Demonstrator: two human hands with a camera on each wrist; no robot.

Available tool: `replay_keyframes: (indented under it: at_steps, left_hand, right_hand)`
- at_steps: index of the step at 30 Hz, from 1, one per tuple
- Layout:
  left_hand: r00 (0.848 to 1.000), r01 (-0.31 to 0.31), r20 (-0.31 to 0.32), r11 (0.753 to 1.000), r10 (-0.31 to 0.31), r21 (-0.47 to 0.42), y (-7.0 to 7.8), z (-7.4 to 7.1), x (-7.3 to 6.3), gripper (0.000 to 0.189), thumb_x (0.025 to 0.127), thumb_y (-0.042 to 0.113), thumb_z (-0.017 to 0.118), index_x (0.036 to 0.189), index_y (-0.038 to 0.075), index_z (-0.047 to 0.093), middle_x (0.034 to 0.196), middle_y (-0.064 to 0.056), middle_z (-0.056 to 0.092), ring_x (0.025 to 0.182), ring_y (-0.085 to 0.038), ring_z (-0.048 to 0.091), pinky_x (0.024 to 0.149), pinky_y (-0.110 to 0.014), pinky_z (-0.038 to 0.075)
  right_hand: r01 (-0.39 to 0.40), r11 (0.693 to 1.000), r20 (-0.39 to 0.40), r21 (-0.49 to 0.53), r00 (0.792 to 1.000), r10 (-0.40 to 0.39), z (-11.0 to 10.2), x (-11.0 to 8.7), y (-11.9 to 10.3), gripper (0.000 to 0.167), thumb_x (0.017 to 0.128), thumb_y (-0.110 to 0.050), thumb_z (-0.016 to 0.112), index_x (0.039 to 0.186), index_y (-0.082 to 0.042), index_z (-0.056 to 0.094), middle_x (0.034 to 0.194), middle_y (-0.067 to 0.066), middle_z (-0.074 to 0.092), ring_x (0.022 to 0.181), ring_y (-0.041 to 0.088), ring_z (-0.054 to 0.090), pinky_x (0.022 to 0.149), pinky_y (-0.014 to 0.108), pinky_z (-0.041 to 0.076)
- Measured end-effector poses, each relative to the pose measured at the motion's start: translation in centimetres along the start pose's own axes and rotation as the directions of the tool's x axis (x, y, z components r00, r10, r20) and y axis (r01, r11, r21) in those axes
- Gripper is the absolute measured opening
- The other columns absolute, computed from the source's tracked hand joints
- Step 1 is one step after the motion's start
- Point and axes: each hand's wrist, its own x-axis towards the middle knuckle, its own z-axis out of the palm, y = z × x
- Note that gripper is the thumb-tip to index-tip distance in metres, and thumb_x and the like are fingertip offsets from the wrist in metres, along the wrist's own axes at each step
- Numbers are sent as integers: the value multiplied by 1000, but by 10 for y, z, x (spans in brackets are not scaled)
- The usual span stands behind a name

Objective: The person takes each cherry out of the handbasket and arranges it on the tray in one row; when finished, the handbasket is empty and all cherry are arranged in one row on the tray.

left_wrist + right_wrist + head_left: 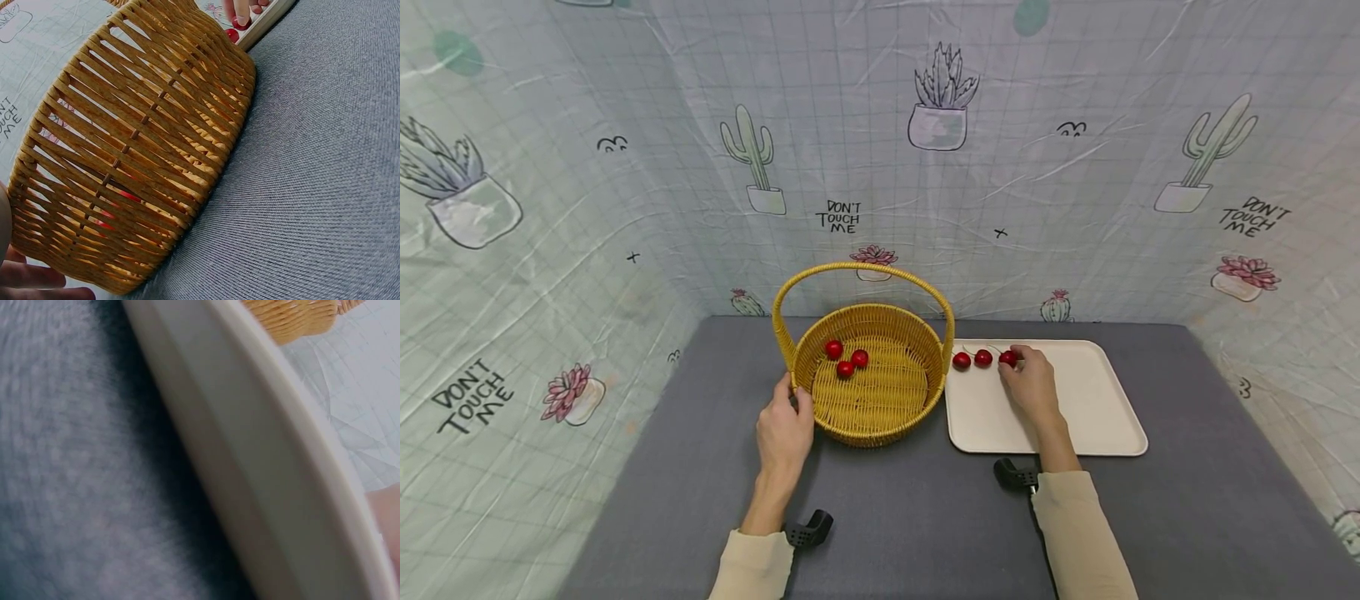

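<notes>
A yellow wicker basket (868, 433) with a tall hoop handle holds three red cherries (845, 369) toward its left side. My left hand (785, 429) grips the basket's left rim, the thumb over the edge; in the left wrist view its fingers (37, 278) lie along the outer wall. Over the white tray (1097, 400), my right hand (1036, 392) pinches a cherry (1008, 357) between thumb and fingertips. Two more cherries, a middle one (982, 358) and a left one (961, 361), sit in line with it near the tray's back left corner.
The tray stands right beside the basket on a grey cloth-covered table (910, 517). A patterned fabric backdrop (865, 150) rises close behind both. The tray's raised edge (269, 437) fills much of the right wrist view. The basket handle (865, 267) arches above the basket.
</notes>
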Motion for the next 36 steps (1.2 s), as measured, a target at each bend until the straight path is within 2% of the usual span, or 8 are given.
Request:
replay_keyframes:
  at_steps: [12, 20, 24, 28, 36]
  left_hand:
    - [1000, -11, -13, 1000, 11, 0, 0, 0, -1, 44, 101, 23, 51, 133, -5, 59, 99, -25, 74, 63, -28, 64, 62, -53, 54]
    - [999, -23, -26, 1000, 23, -20, 0, 0, -1, 40, 101, 23, 51, 130, -3, 62, 98, -23, 75, 68, -35, 69, 63, -54, 54]
    - [999, -25, -27, 1000, 24, -18, 0, 0, -1, 40, 101, 23, 51, 130, -3, 62, 99, -23, 75, 70, -37, 70, 64, -54, 54]
    - [999, -27, -27, 1000, 27, -15, 0, 1, 0, 40, 101, 22, 52, 130, -3, 62, 98, -23, 75, 70, -36, 70, 63, -54, 54]
    - [999, -25, -20, 999, 25, -20, -1, 0, 1, 40, 101, 21, 52, 130, -4, 61, 92, -23, 75, 58, -26, 60, 58, -50, 52]
  right_hand:
    - [4, 1000, 0, -3, 1000, -4, -2, -1, -1, 48, 93, -14, 64, 134, 8, 56, 120, 30, 59, 98, 38, 58, 88, 50, 46]
    - [-12, 1000, 17, -1, 1000, 12, -5, -1, -5, 52, 91, -13, 65, 136, 9, 53, 124, 33, 56, 112, 45, 60, 97, 54, 46]
    - [-34, 999, 34, 4, 999, 34, -9, -2, -8, 55, 92, -16, 64, 139, 7, 50, 127, 32, 55, 113, 43, 57, 99, 55, 44]
    - [-51, 999, 30, 7, 998, 50, -15, -3, -10, 59, 93, -20, 65, 143, 6, 47, 130, 29, 55, 105, 39, 59, 93, 52, 47]
    - [16, 1000, -25, 11, 1000, -16, -30, -2, -21, 56, 95, -20, 65, 141, 6, 48, 131, 28, 56, 95, 37, 65, 76, 39, 50]
